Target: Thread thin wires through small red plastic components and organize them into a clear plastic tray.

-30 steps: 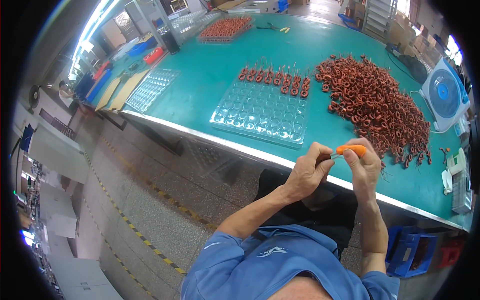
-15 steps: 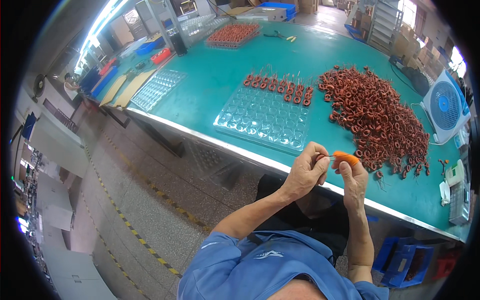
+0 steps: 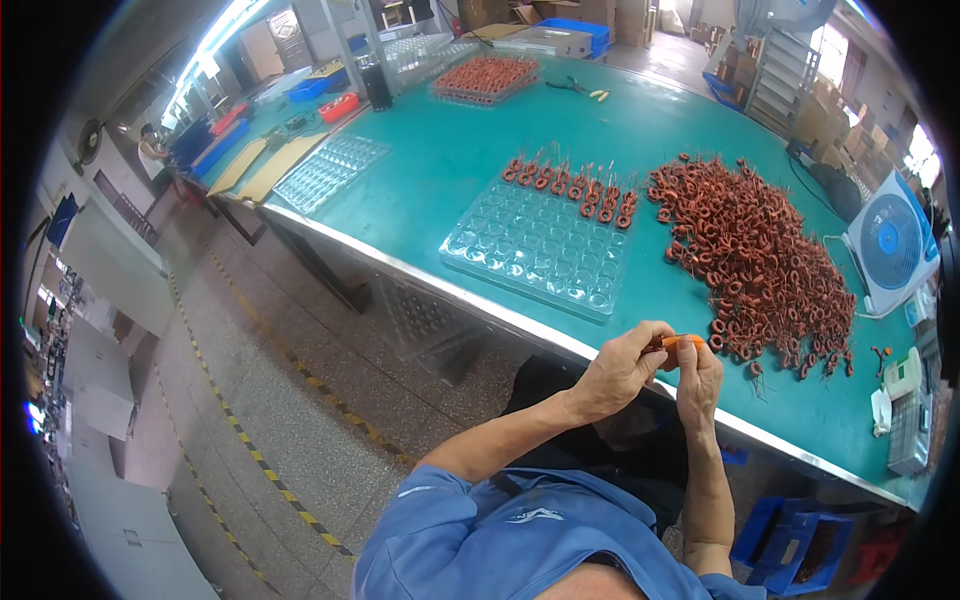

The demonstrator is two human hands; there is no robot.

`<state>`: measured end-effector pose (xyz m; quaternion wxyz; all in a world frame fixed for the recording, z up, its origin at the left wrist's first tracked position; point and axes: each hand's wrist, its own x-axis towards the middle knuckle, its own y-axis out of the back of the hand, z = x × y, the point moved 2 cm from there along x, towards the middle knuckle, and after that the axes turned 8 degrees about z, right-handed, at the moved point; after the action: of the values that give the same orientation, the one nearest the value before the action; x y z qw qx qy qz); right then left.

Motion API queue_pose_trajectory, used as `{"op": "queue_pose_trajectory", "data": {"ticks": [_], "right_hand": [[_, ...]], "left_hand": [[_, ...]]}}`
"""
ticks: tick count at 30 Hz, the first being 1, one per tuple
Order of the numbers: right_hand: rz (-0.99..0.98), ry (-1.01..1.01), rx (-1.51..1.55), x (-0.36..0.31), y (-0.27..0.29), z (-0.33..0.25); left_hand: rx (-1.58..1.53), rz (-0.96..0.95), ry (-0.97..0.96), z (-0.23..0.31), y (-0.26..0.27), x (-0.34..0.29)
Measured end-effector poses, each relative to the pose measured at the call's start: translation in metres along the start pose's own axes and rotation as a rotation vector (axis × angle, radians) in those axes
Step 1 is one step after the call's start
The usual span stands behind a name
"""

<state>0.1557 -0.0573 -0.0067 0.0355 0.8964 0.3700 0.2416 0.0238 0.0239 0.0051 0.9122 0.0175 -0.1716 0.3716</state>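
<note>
Close together at the table's front edge, both my hands are at work on one small reddish-brown ring coil [image 3: 656,346], mostly hidden by the fingers. My left hand [image 3: 622,372] pinches the coil between thumb and fingers. On my right hand [image 3: 699,378] the index finger carries an orange cover [image 3: 684,341]; thumb and index close at the coil's wire lead, whose tip is hidden. Just beyond is a clear plastic tray [image 3: 535,250] of round pockets, with several coils [image 3: 570,185] standing in its far rows, leads up. To the right lies a big heap of loose coils [image 3: 760,260].
At the right edge stand a blue-and-white fan [image 3: 886,240] and a wire basket [image 3: 908,435]. Farther off are a filled tray [image 3: 485,77], pliers [image 3: 568,85] and another clear tray [image 3: 328,172]. Blue bins [image 3: 795,545] sit below the table at right.
My right hand has come in closer to my left, its orange-covered finger now lying nearly flat over the coil. Both hands sit slightly lower; the view has shifted a little.
</note>
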Motion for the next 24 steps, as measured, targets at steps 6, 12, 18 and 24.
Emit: {"op": "queue_pose_trajectory", "data": {"ticks": [6, 12, 18, 24], "right_hand": [[-0.146, -0.17, -0.078, -0.013, 0.004, -0.054], [-0.019, 0.015, -0.247, 0.004, -0.001, -0.048], [-0.267, -0.243, 0.203, 0.01, -0.01, -0.056], [-0.177, -0.551, 0.728, 0.005, -0.021, -0.049]], "left_hand": [[0.211, 0.208, -0.291, -0.009, 0.012, -0.004], [-0.261, -0.091, 0.221, -0.013, 0.035, -0.007], [-0.406, -0.225, 0.362, -0.014, 0.044, -0.012], [-0.357, -0.156, 0.29, -0.013, 0.039, -0.013]]}}
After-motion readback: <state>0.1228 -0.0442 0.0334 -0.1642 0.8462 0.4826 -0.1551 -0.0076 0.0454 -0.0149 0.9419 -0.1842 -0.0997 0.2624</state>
